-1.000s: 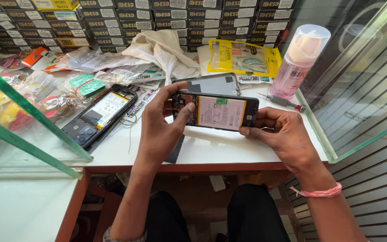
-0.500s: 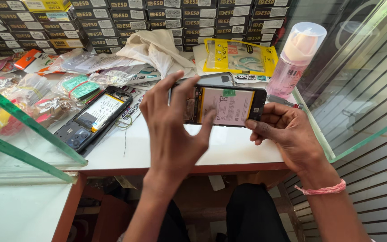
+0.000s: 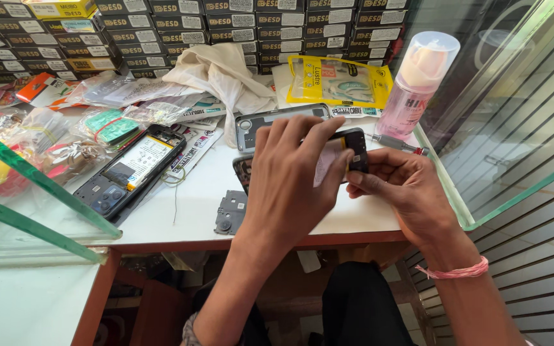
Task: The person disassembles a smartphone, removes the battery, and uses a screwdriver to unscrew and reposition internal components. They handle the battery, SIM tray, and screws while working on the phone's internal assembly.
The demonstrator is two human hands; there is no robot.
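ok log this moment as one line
left hand: laid over opened phone | right hand: pinching phone's right end | bench: second opened phone, loose grey part

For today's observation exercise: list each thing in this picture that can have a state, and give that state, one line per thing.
Opened phone in hands: back off, held by both hands.
Left hand: spread over the phone.
Right hand: gripping the phone's end.
Second phone: back off, lying flat.
Spray bottle: upright, capped.
Small cover plate: loose on the table.
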